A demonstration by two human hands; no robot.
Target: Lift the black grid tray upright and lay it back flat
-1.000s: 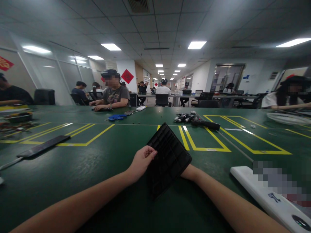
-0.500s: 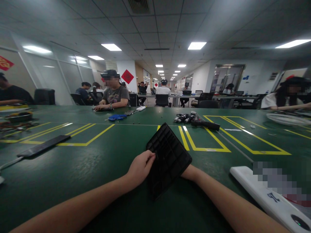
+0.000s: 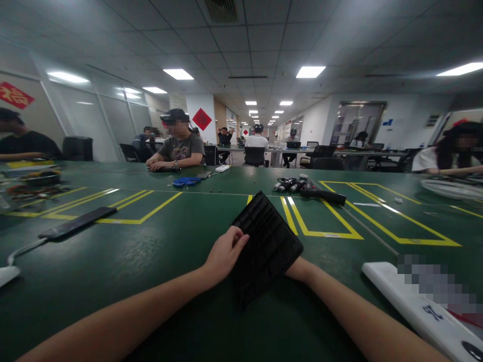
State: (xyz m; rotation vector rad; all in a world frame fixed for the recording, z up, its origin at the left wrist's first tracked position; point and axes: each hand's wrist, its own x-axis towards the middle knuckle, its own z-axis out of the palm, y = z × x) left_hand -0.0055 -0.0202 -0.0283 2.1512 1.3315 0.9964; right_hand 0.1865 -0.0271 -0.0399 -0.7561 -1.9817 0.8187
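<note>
A black tray (image 3: pixel 266 246) divided into square compartments is held up at a tilt over the green table, its compartments facing me. My right hand (image 3: pixel 300 269) grips it from behind at the lower right; the tray hides those fingers. In front of the tray's left side is my left hand (image 3: pixel 228 251), thumb and fingers pinched together near the compartments. Whatever lies between those fingertips is too small or too dark to make out.
Yellow tape outlines mark the green table (image 3: pixel 158 317). A dark bar (image 3: pixel 77 223) with a white cable lies left, a white device (image 3: pixel 407 296) right. Farther back are a blue glove (image 3: pixel 186 181) and black cables (image 3: pixel 290 184). Co-workers sit around.
The whole view has swung slightly left, so everything sits a little farther right. My pinched left hand stays at the tray's left side, and the right hand still supports it.
</note>
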